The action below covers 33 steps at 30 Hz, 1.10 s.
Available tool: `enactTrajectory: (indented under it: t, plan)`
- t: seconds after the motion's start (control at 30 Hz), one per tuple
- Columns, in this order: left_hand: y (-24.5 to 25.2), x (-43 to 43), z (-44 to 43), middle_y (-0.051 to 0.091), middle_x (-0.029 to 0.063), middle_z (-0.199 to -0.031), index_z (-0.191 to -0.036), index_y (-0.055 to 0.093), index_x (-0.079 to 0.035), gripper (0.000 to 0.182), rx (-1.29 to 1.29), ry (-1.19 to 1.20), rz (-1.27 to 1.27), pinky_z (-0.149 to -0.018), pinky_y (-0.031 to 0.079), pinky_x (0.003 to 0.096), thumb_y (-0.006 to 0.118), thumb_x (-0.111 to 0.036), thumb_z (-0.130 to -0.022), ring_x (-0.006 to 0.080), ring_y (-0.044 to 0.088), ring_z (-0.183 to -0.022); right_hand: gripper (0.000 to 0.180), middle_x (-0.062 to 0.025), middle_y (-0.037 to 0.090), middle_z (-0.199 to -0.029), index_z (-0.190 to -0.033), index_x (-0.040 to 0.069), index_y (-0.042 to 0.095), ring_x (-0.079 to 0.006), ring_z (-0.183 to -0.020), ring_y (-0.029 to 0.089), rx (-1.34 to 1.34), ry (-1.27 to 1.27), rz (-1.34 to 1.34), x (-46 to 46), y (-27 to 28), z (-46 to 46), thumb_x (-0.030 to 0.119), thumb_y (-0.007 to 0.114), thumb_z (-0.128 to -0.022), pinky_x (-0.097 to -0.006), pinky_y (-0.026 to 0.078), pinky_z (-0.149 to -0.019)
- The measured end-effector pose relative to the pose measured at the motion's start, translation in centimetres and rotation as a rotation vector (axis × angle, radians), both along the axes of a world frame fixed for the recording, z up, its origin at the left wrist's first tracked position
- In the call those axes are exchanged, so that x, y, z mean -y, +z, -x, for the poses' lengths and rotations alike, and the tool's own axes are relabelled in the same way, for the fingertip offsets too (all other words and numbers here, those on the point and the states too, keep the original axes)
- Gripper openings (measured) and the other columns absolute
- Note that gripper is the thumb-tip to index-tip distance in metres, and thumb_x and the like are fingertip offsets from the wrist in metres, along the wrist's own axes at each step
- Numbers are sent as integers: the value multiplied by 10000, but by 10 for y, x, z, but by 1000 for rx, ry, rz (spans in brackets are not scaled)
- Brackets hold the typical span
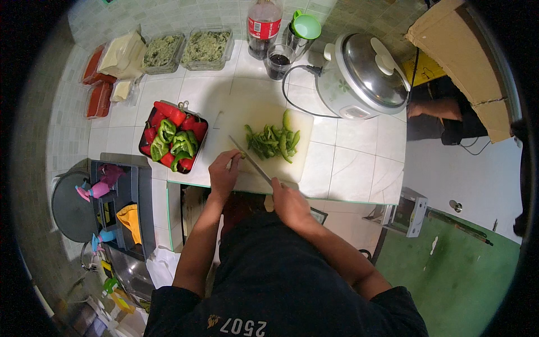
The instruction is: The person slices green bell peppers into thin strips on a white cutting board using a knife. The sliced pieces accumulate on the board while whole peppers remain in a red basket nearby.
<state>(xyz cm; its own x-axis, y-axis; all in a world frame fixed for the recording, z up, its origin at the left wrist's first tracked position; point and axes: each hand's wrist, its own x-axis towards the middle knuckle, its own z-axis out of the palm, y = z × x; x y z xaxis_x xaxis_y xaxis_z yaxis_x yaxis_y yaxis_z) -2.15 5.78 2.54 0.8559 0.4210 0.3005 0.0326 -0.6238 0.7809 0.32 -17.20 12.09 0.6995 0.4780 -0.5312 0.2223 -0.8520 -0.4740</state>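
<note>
A kitchen knife (255, 165) is gripped by its handle in my right hand (290, 204), its blade slanting up and left over a white cutting board (294, 168). Between the fingertips of my left hand (223, 170) is a small piece of green bell pepper (242, 155), mostly hidden, close to the blade. Cut green pepper strips (271, 141) lie heaped on the board, right of the knife. Left of the board, a dark rectangular tray (205, 141) holds red peppers (166, 110) and opened green bell peppers (183, 143).
Food containers (206, 49) line the tiled wall. A cola bottle (264, 29), a glass of dark drink (279, 61) and a rice cooker (358, 80) with its cord stand at the back. A grey rack (143, 202) is at left. Another person's arm (438, 110) shows at right.
</note>
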Motion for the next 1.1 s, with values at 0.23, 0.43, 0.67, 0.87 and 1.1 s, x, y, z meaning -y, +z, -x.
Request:
enactTrajectory:
  t: [0.23,0.43,0.67,0.87,1.1]
  plan:
    - [-5,-7,2,797,155,-1018,-1113,783,-11,143,-191,-19,124,-854,607,358,761,-74,-986,272,794,-946,216,-313,724,-1037,-1244,19,519,-552,-927,696,45,-42,-104,0,-3,1,128,497,-1058,-635,542,-798]
    - [-11,-3,10,807,161,-1060,-1151,776,1,190,-250,16,187,-871,619,347,767,-99,-989,262,805,-980,190,-319,718,-970,-1224,16,515,-553,-912,695,56,-43,-139,-3,-15,2,133,491,-1076,-636,537,-795]
    - [8,1,0,811,166,-1033,-1131,770,6,189,-362,126,270,-846,621,347,780,-102,-975,242,810,-971,194,-313,721,-959,-1222,23,517,-556,-882,690,-34,-53,-46,-7,-9,-2,141,517,-1068,-634,536,-780]
    - [-3,-5,1,804,170,-1011,-1140,800,-21,237,-336,85,137,-804,613,359,814,-156,-945,263,798,-893,410,-351,699,-1175,-1450,30,467,-564,-994,702,-60,3,-93,-3,-16,-4,99,441,-1046,-653,557,-851]
    - [-15,-1,2,788,188,-1009,-1153,825,-40,243,-395,53,-19,-845,596,406,776,-182,-962,340,765,-896,422,-344,683,-1235,-1461,4,460,-563,-1029,692,-36,23,-111,-6,-34,0,97,442,-1049,-641,556,-875]
